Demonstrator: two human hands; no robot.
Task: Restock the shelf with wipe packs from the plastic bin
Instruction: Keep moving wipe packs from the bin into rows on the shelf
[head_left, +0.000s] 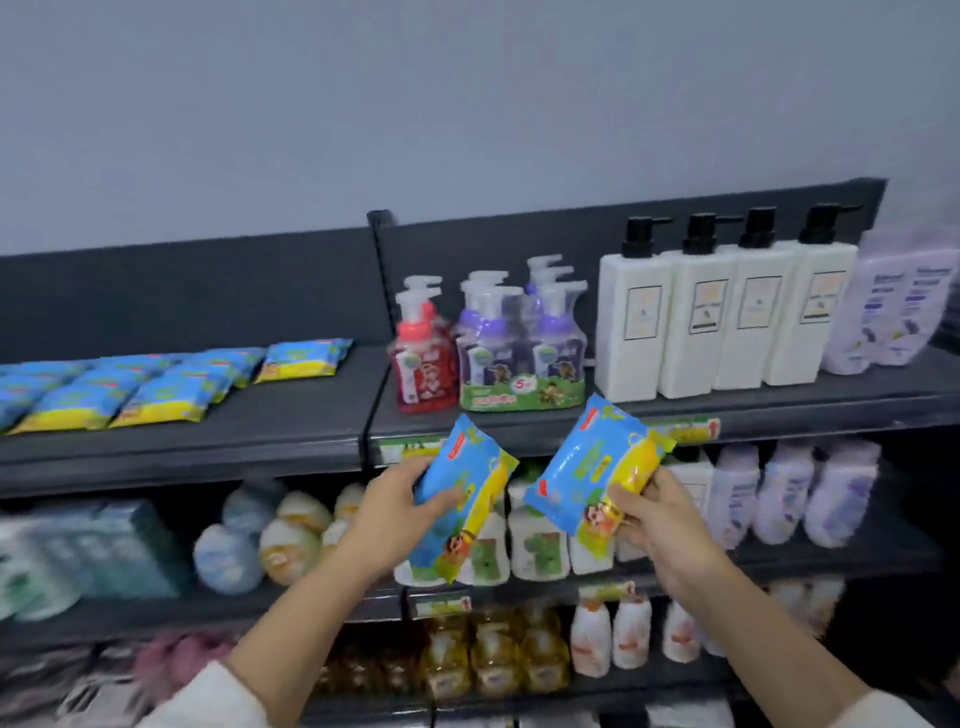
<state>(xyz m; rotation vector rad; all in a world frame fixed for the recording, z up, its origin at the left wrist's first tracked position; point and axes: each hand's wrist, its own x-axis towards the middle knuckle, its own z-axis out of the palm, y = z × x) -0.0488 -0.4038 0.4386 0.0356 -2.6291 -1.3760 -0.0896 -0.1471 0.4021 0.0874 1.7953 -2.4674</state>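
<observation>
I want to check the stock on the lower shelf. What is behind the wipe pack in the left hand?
Behind the wipe pack held in the left hand stand white bottles with green labels. The pack covers some of them, so their number cannot be told.

- The rows of wipe packs (104, 389) on the top shelf (291, 431) run off the left edge.
- Print on the left held pack (462, 499) and the right held pack (597, 467) is smeared and unreadable.
- The lilac bottles (904, 306) are cut by the right edge.
- The lower-shelf goods (228, 561) are blurred (labels cannot be told).
- A price tag (691, 428) sits partly hidden behind the right held pack.
</observation>
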